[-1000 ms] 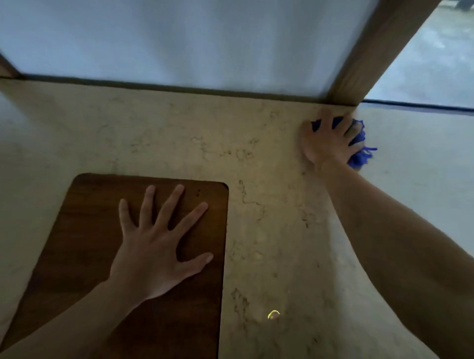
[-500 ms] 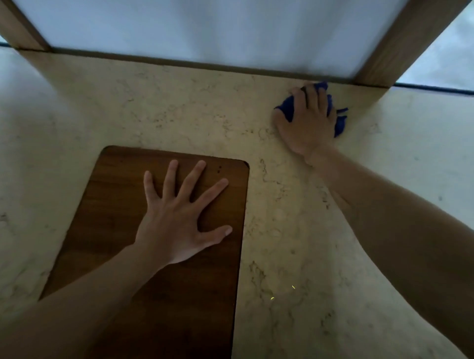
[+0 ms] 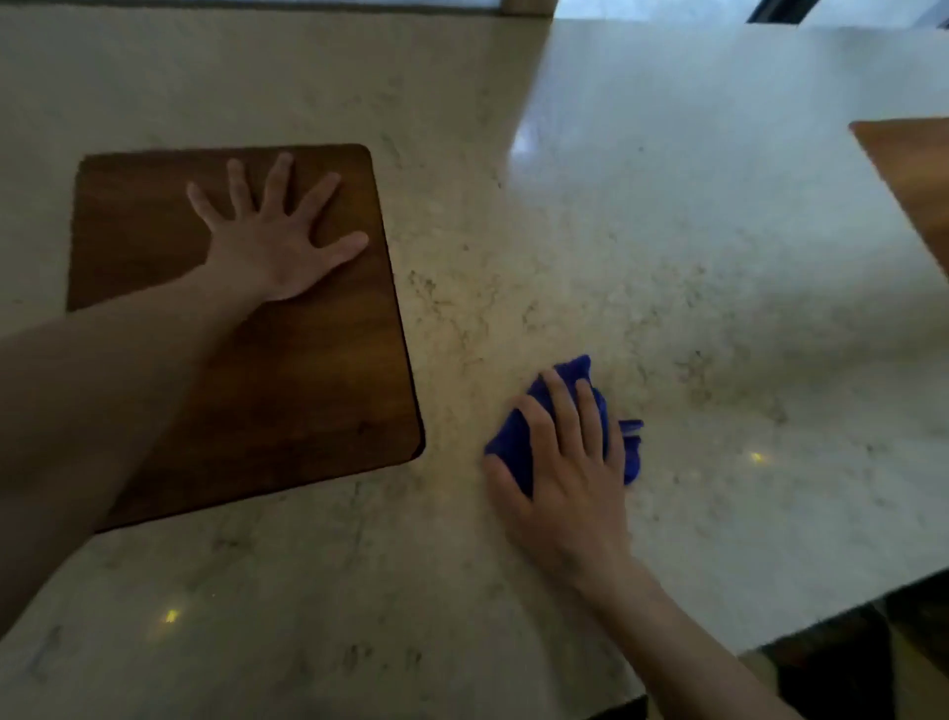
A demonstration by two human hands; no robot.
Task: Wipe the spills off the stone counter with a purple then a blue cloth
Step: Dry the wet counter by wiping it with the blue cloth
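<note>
A bunched blue cloth point(image 3: 518, 426) lies on the pale stone counter point(image 3: 667, 257), near its front and right of centre. My right hand point(image 3: 565, 462) lies on top of the cloth with fingers fairly straight, pressing it onto the stone. My left hand point(image 3: 277, 236) rests flat with spread fingers on a dark wooden board point(image 3: 318, 370) to the left. No purple cloth is in view.
A second wooden board point(image 3: 914, 174) pokes in at the right edge. The counter's front edge point(image 3: 821, 611) runs diagonally at lower right, with dark floor beyond. A wooden post base point(image 3: 529, 6) and a wall strip sit at the top.
My right hand has drawn the blue cloth from the back by the post toward the counter's front. The view has tilted down. My left hand stays flat on the board.
</note>
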